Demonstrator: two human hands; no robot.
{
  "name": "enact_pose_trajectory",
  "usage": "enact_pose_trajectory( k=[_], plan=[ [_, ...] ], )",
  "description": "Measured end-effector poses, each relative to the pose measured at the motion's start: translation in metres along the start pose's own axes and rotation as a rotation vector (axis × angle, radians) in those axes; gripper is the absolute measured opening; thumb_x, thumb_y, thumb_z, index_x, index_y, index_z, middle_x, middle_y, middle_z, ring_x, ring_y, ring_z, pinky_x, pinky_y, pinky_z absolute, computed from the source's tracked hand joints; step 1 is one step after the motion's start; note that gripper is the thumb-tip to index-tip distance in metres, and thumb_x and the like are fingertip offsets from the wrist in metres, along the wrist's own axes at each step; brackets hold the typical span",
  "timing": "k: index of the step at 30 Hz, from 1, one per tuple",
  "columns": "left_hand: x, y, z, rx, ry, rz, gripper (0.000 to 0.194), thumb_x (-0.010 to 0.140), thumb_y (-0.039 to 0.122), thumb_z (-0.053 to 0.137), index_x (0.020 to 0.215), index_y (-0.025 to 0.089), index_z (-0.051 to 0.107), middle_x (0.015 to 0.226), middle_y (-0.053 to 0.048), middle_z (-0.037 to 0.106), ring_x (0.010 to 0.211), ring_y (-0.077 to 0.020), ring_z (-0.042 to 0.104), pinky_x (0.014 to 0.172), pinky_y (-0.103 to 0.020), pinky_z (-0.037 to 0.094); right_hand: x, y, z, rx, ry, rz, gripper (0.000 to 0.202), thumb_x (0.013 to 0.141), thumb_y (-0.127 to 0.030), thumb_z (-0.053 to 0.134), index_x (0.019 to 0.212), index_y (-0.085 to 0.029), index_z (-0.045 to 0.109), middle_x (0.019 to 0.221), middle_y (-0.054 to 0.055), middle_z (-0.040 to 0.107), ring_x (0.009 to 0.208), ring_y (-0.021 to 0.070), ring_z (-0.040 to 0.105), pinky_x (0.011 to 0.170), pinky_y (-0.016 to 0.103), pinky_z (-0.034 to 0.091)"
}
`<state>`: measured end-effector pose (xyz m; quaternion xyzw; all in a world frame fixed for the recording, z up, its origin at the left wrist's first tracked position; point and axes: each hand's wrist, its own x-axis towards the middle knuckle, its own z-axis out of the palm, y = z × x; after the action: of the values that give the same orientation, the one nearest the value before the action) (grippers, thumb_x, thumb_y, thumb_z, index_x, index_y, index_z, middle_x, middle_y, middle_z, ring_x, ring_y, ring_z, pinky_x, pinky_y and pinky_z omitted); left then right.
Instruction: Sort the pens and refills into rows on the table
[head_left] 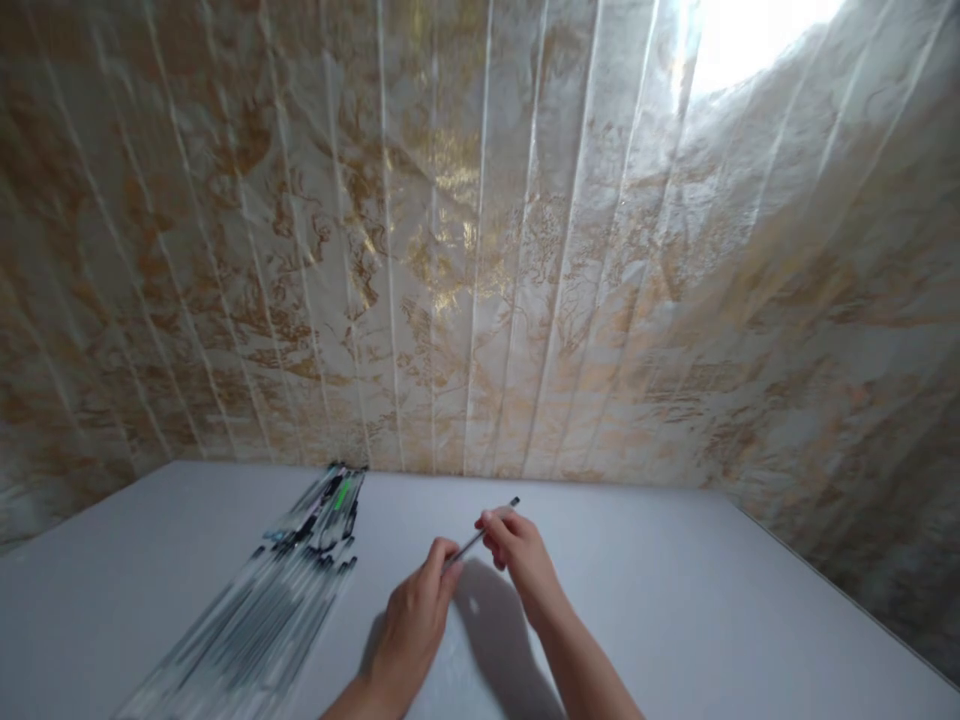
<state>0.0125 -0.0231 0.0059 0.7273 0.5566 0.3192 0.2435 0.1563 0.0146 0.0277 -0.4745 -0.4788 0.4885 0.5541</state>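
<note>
- Work in hand: 1 slim pen (471, 543), held above the white table (675, 600), between the 2 hands.
- Left hand (412, 610): thumb and forefinger pinch the near end of the pen.
- Right hand (517, 555): fingertips pinch the pen near its far end; the dark tip projects past them.
- Pen attitude: slanted, far end toward the right.
- Lower group (255, 620): many similar pens on the table, left of the hands, laid side by side in a long slanting band. Exact count: not readable.
- Upper pile (322, 510): more slim pieces with dark parts, less evenly laid, at the far end of the band. 1 green piece (341, 494) shows in it.
- Progress, judged: handling of 1 pen is under way; it is separate from both clusters.
- Completed and remaining portions: cannot be determined. Nothing visible marks either cluster as finished or waiting.
- Blur hides whether the held pen is fully assembled.
</note>
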Motion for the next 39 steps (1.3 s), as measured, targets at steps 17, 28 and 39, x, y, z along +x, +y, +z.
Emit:
enact_pose_trajectory(
  k=[17, 28, 39],
  plan=[
    [0.007, -0.005, -0.009, 0.123, -0.055, -0.031, 0.006, 0.094, 0.027, 0.047, 0.096, 0.027, 0.052, 0.087, 0.001, 0.069, 0.082, -0.0187, 0.067, 0.068, -0.024, 0.042, -0.002, 0.027, -0.032, -0.426, -0.020, -0.096, 0.058, 0.079, -0.073, 0.044, 0.052, -0.022, 0.036, 0.050, -0.005, 0.032, 0.049, 0.0115, 0.029, 0.049, 0.027, 0.023],
    [0.012, -0.007, -0.014, -0.085, -0.034, 0.015, 0.018, 0.092, 0.034, 0.042, 0.083, 0.024, 0.054, 0.084, 0.001, 0.060, 0.076, -0.0157, 0.058, 0.070, -0.023, 0.040, 0.002, 0.025, -0.032, -0.359, -0.045, -0.117, 0.046, 0.085, -0.059, 0.044, 0.058, -0.023, 0.036, 0.053, -0.006, 0.033, 0.052, 0.0119, 0.032, 0.050, 0.025, 0.025],
    [0.014, -0.030, -0.006, -0.173, -0.137, -0.082, 0.043, 0.094, 0.052, 0.032, 0.074, 0.022, 0.055, 0.064, 0.003, 0.055, 0.062, -0.0154, 0.052, 0.058, -0.023, 0.036, 0.001, 0.028, -0.033, -0.362, -0.129, -0.125, 0.042, 0.089, -0.056, 0.039, 0.064, -0.023, 0.033, 0.060, -0.006, 0.032, 0.057, 0.0120, 0.031, 0.055, 0.025, 0.027]
  ],
)
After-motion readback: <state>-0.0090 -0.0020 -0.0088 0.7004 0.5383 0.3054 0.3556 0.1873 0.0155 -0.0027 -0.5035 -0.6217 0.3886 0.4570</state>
